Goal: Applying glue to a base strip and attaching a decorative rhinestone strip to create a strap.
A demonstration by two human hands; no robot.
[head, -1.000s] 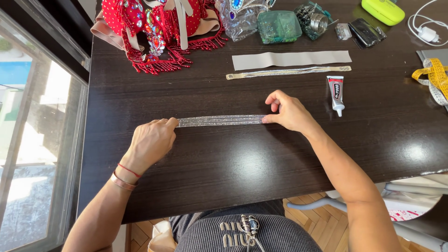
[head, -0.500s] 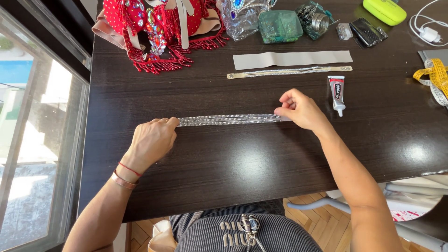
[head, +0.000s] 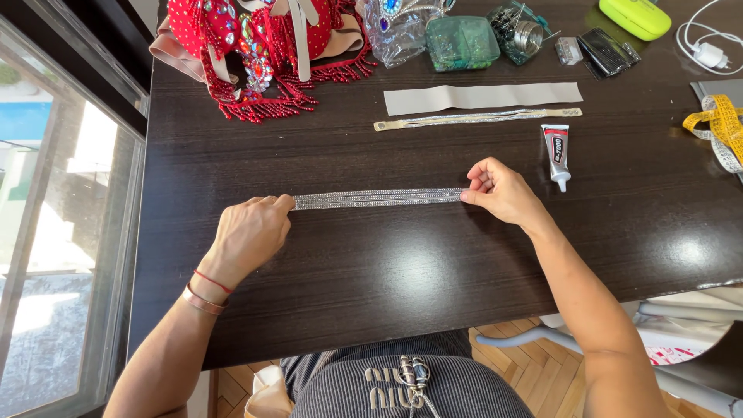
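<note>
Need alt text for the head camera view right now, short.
Left hand and right hand hold the two ends of a silver rhinestone strip flat on a dark wooden table. A glue tube lies beside the right hand; a red beaded garment sits behind.

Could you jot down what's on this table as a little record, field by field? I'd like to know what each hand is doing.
Surface: dark wooden table
Left hand: presses down one end of a silver rhinestone strip
Right hand: pinches the strip's other end
Strip: lies flat and straight between the hands
Near right hand: small glue tube, cap toward the person
Beyond the strip: second thin sparkly strip, pale fabric band
Far edge: red beaded garment
Right edge: yellow measuring tape
</note>
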